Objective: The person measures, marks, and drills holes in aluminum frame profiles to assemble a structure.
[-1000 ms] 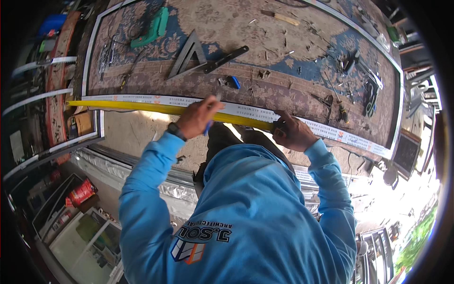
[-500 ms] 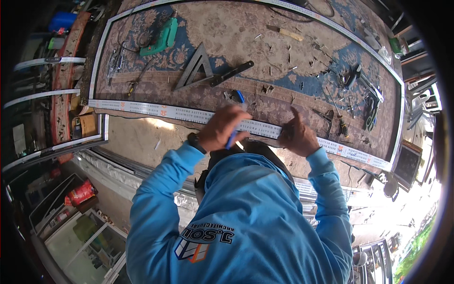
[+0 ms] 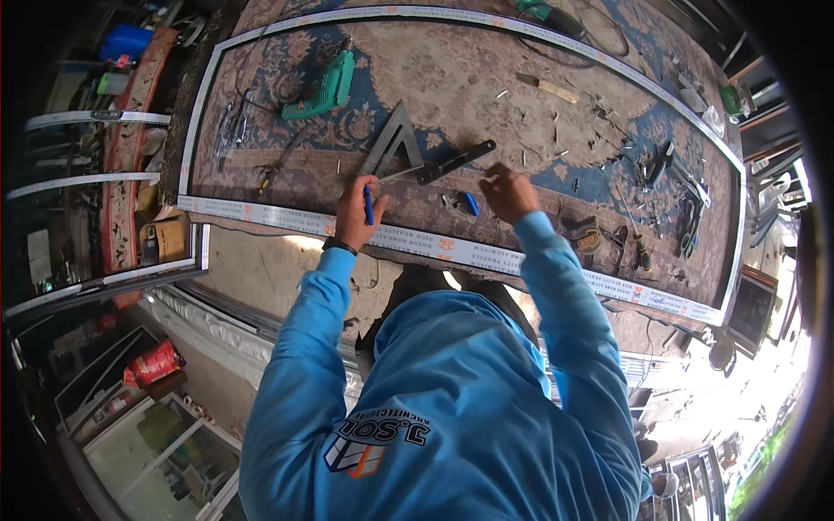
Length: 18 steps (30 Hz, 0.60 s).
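My left hand is closed around a slim blue pen-like tool. Its fingertips are at the near left corner of a grey metal triangle square; whether they touch it I cannot tell. My right hand hovers over the carpet with curled fingers, and what they hold, if anything, is hidden. A black flat bar lies just beyond it. Between my hands a small blue-handled thing rests on the carpet. The white-taped long rail of a frame runs beneath my wrists.
A green drill lies at the far left inside the frame, above a screwdriver. A wooden-handled tool lies farther back. On the right are a yellow-and-black thing, another screwdriver and green-handled shears.
My left hand has moved left and away from me to the square, carrying the blue tool. My right hand has moved farther out and its fingers have curled. The view has shifted slightly.
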Available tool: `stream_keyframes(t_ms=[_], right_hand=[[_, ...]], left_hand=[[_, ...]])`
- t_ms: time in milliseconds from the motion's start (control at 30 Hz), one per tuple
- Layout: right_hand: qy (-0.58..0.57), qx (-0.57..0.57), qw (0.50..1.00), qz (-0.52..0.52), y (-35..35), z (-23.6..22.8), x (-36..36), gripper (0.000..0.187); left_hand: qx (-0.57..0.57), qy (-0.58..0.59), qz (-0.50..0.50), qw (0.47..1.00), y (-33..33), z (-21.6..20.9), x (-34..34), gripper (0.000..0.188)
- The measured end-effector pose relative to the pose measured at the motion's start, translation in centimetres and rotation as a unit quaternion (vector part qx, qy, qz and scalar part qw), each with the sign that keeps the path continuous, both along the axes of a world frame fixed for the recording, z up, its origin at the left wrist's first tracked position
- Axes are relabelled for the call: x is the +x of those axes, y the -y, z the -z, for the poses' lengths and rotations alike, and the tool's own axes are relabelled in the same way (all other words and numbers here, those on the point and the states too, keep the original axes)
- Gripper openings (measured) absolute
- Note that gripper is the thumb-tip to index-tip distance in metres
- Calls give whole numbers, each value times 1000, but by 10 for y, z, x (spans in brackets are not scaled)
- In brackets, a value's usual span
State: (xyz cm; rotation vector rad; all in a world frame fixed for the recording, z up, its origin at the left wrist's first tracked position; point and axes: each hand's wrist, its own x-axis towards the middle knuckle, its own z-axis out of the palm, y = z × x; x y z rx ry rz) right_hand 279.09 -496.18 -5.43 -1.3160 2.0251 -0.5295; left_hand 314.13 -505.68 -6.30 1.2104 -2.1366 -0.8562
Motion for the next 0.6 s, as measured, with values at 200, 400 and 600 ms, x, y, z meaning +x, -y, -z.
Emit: stream_keyframes(t_ms=[200, 400, 600], right_hand=[[18, 65, 997, 30, 93, 27, 122, 52], [264, 89, 916, 289, 120, 68, 189, 47], [433, -169, 784, 413, 93, 79, 159, 32]], left_hand=[[-101, 82, 14, 991, 53, 33, 17, 66], [-39, 7, 81, 996, 71, 22, 4, 70], [3, -120, 181, 976, 19, -59, -3, 57]])
